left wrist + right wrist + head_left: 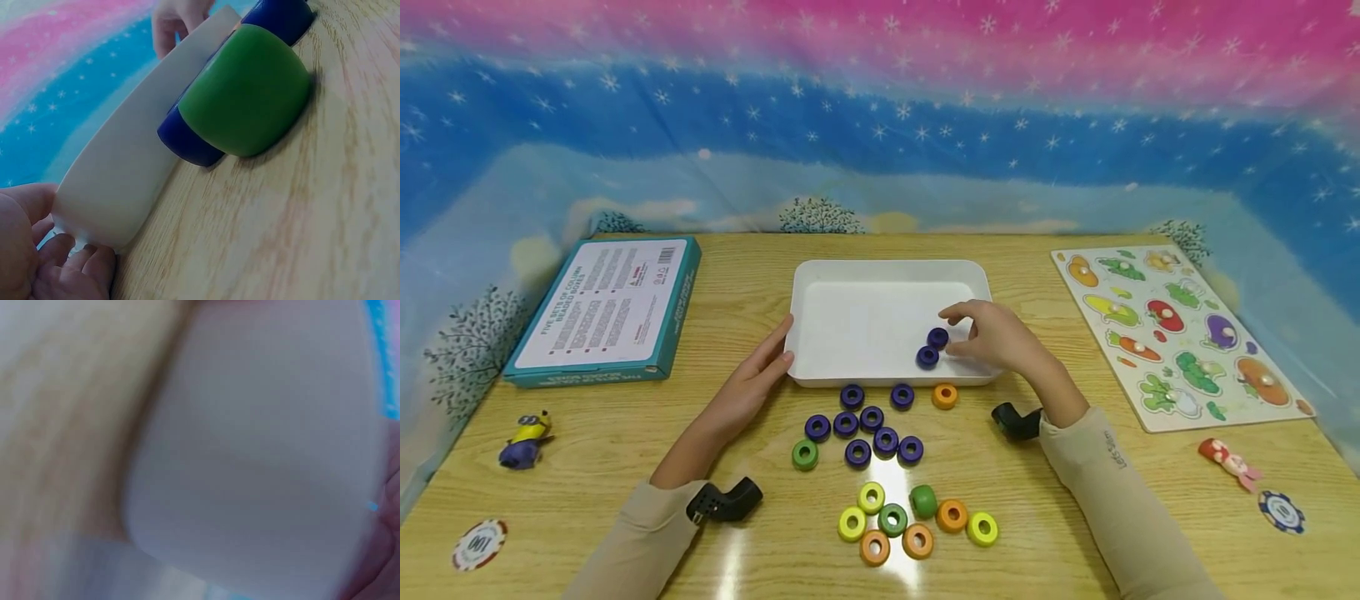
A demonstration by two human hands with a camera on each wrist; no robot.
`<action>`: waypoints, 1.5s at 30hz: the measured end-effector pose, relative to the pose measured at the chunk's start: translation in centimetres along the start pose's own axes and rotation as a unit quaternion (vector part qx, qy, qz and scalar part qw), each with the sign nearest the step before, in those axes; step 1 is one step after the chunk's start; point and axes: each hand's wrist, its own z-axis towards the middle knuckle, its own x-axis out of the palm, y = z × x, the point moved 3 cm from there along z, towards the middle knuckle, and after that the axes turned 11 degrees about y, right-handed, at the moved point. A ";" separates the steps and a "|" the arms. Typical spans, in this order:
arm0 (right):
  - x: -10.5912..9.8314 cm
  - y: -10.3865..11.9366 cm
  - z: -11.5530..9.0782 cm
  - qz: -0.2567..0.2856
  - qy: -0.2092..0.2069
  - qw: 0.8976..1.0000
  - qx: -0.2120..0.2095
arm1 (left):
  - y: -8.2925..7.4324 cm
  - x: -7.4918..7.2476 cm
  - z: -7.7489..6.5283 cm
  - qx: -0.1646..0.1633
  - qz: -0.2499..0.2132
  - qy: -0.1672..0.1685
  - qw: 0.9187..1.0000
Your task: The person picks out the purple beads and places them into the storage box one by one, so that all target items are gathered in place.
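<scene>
A white tray lies in the middle of the table. My left hand grips its left end near the front corner; in the left wrist view the thumb meets the rim and the curled fingers lie against the wall. Over the tray's right end hovers my right hand, thumb and index finger parted, nothing visible between them. Just left of those fingertips, a purple bead and another purple bead sit inside the tray. The right wrist view is blurred, showing mostly the tray's outer wall.
In front of the tray lie several purple beads, an orange bead and a green bead. Nearer are mixed beads. A box and toy figure stand left; a vegetable puzzle board lies right.
</scene>
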 end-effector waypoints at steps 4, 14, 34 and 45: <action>-0.8 0.9 -1.1 0.014 -0.009 0.999 -0.032 | 0.0 0.0 0.0 -0.001 0.002 -0.002 1.000; 1.6 4.3 -3.8 0.031 0.110 0.972 -0.207 | 0.0 0.0 0.0 -0.004 0.003 -0.003 1.000; 6.0 5.5 -3.8 0.016 0.221 0.944 -0.242 | -0.1 0.0 0.0 -0.003 0.000 -0.001 1.000; 6.5 6.0 -3.9 0.016 0.229 0.941 -0.247 | 0.1 0.1 0.1 -0.001 0.000 0.004 1.000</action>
